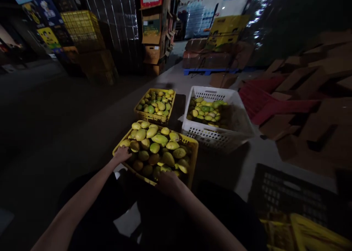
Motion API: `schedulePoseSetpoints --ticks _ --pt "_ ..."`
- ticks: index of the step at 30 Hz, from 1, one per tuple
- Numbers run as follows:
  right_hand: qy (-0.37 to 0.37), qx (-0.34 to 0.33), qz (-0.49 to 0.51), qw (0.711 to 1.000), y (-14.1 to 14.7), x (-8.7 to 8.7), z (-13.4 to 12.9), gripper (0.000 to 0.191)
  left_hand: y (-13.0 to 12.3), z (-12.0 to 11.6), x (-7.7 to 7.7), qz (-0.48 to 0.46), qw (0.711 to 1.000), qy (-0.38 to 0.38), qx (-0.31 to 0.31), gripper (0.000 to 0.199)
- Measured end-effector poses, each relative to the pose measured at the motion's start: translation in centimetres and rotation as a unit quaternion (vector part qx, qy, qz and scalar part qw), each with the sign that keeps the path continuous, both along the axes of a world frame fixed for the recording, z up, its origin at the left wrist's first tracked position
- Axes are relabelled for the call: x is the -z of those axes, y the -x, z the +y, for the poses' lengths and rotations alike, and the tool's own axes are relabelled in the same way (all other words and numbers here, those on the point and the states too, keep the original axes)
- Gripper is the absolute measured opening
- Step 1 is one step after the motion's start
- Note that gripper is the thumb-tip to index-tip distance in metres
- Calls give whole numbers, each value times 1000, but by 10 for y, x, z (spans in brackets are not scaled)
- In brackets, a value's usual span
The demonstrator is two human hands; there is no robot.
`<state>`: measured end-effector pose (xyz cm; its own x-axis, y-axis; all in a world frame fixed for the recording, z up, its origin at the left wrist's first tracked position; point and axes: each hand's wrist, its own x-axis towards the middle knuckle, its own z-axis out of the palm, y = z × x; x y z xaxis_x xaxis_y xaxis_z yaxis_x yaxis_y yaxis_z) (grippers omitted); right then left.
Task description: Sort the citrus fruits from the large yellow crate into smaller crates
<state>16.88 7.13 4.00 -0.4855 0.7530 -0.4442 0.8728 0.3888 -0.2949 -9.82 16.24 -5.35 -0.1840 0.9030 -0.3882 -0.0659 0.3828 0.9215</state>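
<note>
We're clasping left rim of nearest yellow crate (194,152) with left hand (123,154), fingers curling beside lemons (160,139); right hand (168,182) reaching over near rim, its closure too dark to tell.

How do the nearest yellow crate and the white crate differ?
The near yellow crate is filled to about its rim with yellow-green fruit; in the white crate, the fruit lies well below the rim. The white crate looks deeper than the near yellow crate. Both hands, left and right, are at the near yellow crate; neither is at the white crate. Both crates have slotted walls and similar fruit.
</note>
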Motion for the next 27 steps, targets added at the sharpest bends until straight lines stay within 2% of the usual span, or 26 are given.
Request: schedulePoseSetpoints --ticks 1,2,4,8,12,16,18,20,22,23,25,27 --pt "1 -2 -3 1000 0 0 1 30 0 0 2 116 992 27 33 20" --pt "2 -3 -7 1000 0 0 1 31 1 1 4 235 969 53 61 30" --pt "1 -5 -16 1000 0 0 2 32 4 1 6 360 923 93 97 51" --pt "-5 -7 -28 1000 -2 0 3 34 14 -1 8 455 874 115 126 69" --pt "-6 -9 -32 999 -5 -9 4 36 20 3 0 480 860 109 137 67" --pt "-13 -5 -26 1000 -11 -20 12 35 17 7 -24 430 883 102 160 59" --pt "-48 18 5 999 -13 -21 17 42 8 2 -40 316 929 81 178 60" --pt "-88 55 100 990 -11 -18 23 59 -8 -8 -55 125 971 59 195 59" --pt "-101 93 239 961 -7 -13 26 78 -27 -21 -68 -32 976 57 207 56" --pt "-96 110 304 941 -4 -10 28 81 -36 -27 -72 -72 972 58 215 54" --pt "-81 147 396 903 2 -6 29 72 -51 -33 -79 -106 964 56 238 51" --pt "-85 182 438 877 7 -3 30 57 -58 -29 -83 -89 963 48 251 53"
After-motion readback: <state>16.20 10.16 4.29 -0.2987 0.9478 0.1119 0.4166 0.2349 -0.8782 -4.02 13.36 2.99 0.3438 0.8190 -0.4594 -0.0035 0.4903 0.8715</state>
